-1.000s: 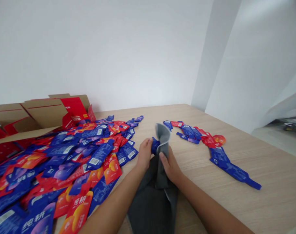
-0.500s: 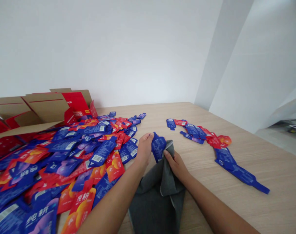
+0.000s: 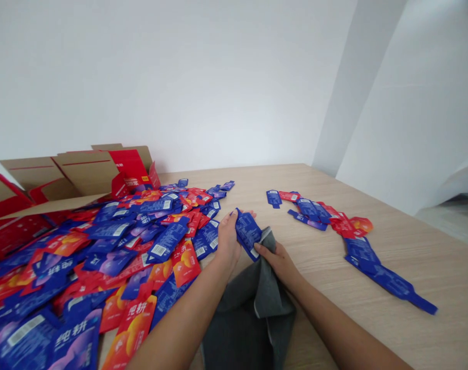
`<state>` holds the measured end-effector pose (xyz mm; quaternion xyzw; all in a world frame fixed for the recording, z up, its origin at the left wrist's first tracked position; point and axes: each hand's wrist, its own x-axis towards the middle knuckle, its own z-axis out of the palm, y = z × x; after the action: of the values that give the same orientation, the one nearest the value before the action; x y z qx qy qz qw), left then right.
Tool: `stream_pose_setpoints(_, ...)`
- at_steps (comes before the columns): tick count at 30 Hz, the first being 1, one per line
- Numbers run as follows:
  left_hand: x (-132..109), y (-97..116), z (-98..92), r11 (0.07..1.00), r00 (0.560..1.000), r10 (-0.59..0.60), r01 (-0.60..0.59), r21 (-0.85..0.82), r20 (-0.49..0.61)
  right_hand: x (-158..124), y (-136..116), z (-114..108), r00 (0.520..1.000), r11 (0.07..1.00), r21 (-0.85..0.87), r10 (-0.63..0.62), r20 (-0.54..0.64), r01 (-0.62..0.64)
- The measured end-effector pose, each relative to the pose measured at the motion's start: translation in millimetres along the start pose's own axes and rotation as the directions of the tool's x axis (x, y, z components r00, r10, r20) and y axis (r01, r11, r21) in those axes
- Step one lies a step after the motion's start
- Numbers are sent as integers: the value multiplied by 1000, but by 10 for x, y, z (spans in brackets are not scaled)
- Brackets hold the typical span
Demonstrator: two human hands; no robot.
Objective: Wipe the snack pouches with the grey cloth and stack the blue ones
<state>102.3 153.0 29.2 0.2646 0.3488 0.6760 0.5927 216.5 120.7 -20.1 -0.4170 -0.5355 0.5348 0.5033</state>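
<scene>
One blue pouch point(image 3: 248, 230) is being gripped by the left hand point(image 3: 229, 240), above the table point(image 3: 319, 272); grey cloth point(image 3: 270, 290) is being pinched by the right hand point(image 3: 279, 263) at the pouch's lower end. Good control is being served, seemingly, by light, even tension.

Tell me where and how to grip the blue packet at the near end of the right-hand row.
Probably best to pinch the packet by its narrow neck, coming from the near right: the neck points that way, uncovered, whereas the packet's far end meets another blue packet.
</scene>
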Motion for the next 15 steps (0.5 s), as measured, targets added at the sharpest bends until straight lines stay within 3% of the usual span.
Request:
stream_pose_setpoints(5,-22,-173,-29,986,985,-112,93,140,128,47,-48,-107,995,999,-28,-22,-101,19)
stream_pose_setpoints(10,35,-294,-185,881,972,-199,122,457,124,103,-24,-220,983,983,-176,-84,-165,55)
stream_pose_setpoints(13,46,-246,-332,852,976,-195,121,509,94,130,36,-226,985,957,-289,-82,-155,34)
stream_pose_setpoints(15,73,-87,-455,861,986,-157,109,497,56,140,78,-217,980,940,-340,-57,-193,-12)
